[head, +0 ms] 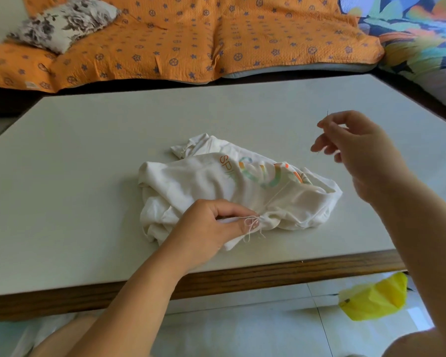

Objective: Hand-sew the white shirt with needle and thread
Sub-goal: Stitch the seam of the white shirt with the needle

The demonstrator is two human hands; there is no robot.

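Closest of all, the left forearm (129,300) reached up from the bottom edge and crossed the wooden front rim of the table (88,150). Its left hand (211,225) rested on the near side of the shirt (204,181), fingers curled and thumb pressed in, pinching a bunched fold of white cloth. Just beside the thumb tip, a small tangle of pale thread (252,226) lay looped against the gathered fabric, with loose ends trailing toward the table edge.

The shirt lay crumpled in a heap near the middle of the pale tabletop, its coloured lettering facing up.

The right hand (358,150) hung raised above the table, to the right of the shirt and clear of it. Thumb and forefinger pinched a thin needle (327,115), its tip poking up past the fingertips; the other fingers were loosely curled. Whether thread ran from the needle to the cloth could not be told.

Below the table's right corner, a yellow bag (376,300) lay on the tiled floor (242,318). Beyond the far edge, an orange patterned cover (191,42) carried a floral pillow (62,21).
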